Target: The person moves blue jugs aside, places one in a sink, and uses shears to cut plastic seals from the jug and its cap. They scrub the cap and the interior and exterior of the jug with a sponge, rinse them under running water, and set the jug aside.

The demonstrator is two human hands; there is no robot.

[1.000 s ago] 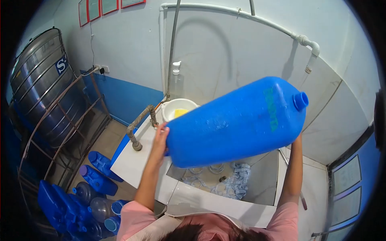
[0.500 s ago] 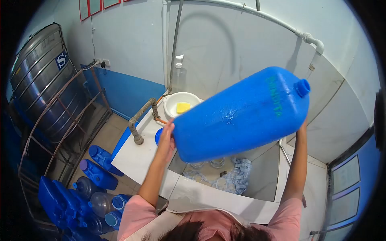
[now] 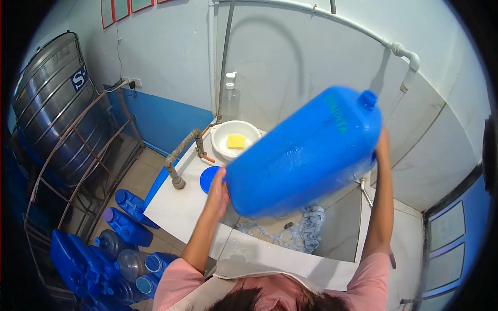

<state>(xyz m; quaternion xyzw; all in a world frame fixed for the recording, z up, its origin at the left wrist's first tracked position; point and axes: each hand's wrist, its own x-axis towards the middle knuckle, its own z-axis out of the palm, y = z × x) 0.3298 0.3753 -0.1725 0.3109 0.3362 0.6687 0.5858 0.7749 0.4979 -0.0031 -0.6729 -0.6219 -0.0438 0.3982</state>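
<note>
A large wet blue jug [image 3: 306,155] is held tilted over the sink, its open spout at the upper right and green lettering near that end. My left hand [image 3: 219,194] presses against its bottom end at the left. At the spout end, my right hand [image 3: 382,145] supports the side, with most of its fingers hidden behind the jug. Below the jug, the sink [image 3: 340,228] holds a crumpled pale blue cloth [image 3: 311,228]. A blue lid [image 3: 208,179] lies on the counter by my left hand.
A white basin [image 3: 220,130] with a yellow sponge [image 3: 236,141] and a pump bottle [image 3: 231,98] stand at the back. A pipe faucet [image 3: 179,153] rises at the counter's left. Several blue jugs [image 3: 127,225] and a steel tank [image 3: 62,98] are further left.
The jug has moved slightly left and tilted more steeply, its spout end now further left. My right hand has shifted left with it, and the blue lid shows more fully.
</note>
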